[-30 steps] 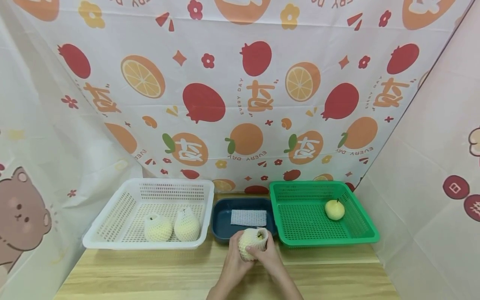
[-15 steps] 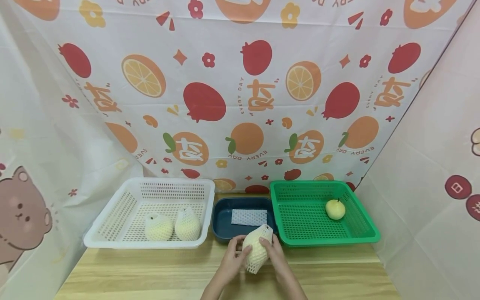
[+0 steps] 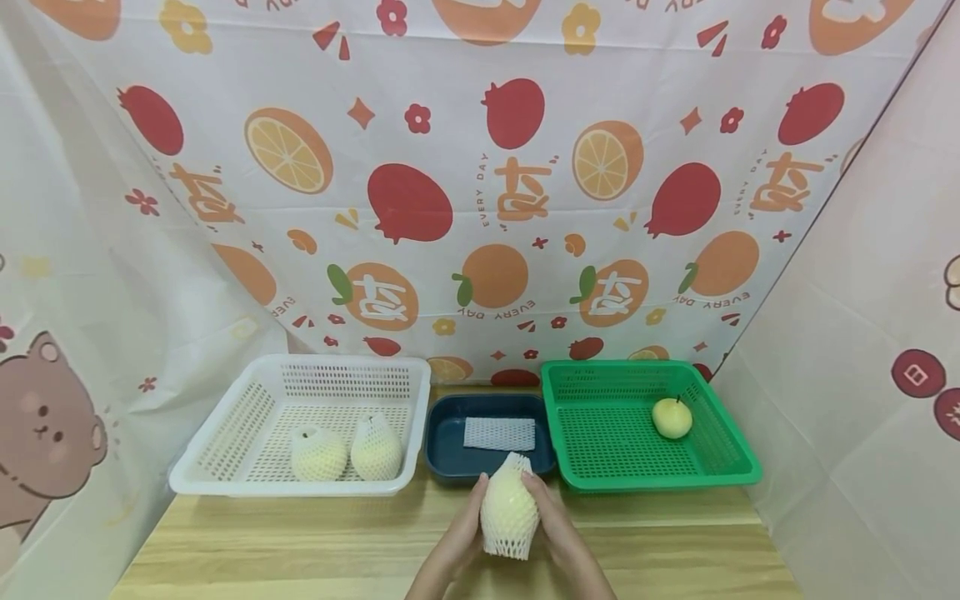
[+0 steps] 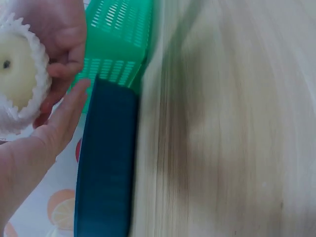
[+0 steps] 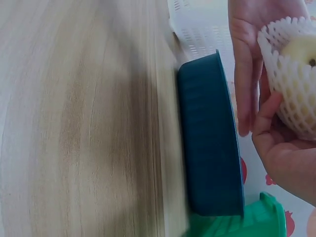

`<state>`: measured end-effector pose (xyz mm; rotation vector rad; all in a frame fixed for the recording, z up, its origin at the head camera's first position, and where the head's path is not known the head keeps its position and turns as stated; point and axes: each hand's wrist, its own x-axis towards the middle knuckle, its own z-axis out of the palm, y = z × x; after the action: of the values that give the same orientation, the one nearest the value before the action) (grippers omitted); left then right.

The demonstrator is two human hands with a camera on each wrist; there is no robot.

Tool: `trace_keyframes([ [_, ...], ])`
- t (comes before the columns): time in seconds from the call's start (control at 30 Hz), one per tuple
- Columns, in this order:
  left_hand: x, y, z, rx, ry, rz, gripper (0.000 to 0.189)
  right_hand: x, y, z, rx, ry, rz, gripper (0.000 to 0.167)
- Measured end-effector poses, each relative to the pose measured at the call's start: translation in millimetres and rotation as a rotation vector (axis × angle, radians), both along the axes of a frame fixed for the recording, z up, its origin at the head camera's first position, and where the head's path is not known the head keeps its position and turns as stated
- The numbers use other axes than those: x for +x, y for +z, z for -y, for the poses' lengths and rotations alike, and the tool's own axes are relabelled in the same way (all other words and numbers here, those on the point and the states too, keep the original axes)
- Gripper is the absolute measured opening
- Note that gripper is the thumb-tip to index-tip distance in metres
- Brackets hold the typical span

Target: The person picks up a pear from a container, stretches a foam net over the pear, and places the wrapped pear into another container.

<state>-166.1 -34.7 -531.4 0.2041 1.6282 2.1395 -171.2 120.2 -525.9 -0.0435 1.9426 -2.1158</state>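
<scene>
A pale yellow pear (image 3: 510, 504) in a white foam net is between my two hands, over the table's front part. The net's fringed end (image 3: 507, 547) points toward me in the head view. My right hand (image 3: 553, 518) holds the pear from the right, its fingers (image 5: 273, 106) curled against the net in the right wrist view. My left hand (image 3: 467, 521) lies along the pear's left side. Its fingers (image 4: 66, 114) stretch out straight beside the fruit. In the left wrist view a dark spot shows on the pear's bare end inside the net's opening.
Beyond my hands, a dark blue tray (image 3: 442, 471) holds a flat white foam net (image 3: 499, 433). At the left, a white basket (image 3: 300, 490) has two netted pears (image 3: 375, 450). A green basket (image 3: 652, 481) at the right contains a bare pear (image 3: 672, 418). A printed curtain hangs behind.
The pear has turned so its net's fringed end faces me, and it has come slightly nearer. My left fingers have shifted from the front of the net to the pear's side.
</scene>
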Motion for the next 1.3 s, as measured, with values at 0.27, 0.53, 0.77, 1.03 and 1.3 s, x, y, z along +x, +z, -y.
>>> trace_keyframes([
  [0.27,2.3,1.0,-2.3,0.058,-0.005,0.044,0.081,-3.0,-0.6,0.4,0.063,0.028,-0.005,0.077],
  [0.53,3.1,4.6,-1.4,0.101,-0.008,0.081,0.077,-7.6,-0.1,2.7,0.197,-0.036,0.002,0.079],
  [0.77,3.7,4.0,-0.1,0.063,0.015,0.079,0.079,-8.5,0.6,3.4,0.276,-0.073,-0.061,0.074],
  [1.03,2.8,7.7,2.2,0.057,0.147,0.04,0.075,-5.7,1.8,5.7,0.258,-0.103,-0.106,0.063],
  [1.3,3.1,6.8,-0.3,0.035,0.235,0.009,0.065,-4.0,-6.7,7.5,0.199,-0.133,-0.1,0.072],
])
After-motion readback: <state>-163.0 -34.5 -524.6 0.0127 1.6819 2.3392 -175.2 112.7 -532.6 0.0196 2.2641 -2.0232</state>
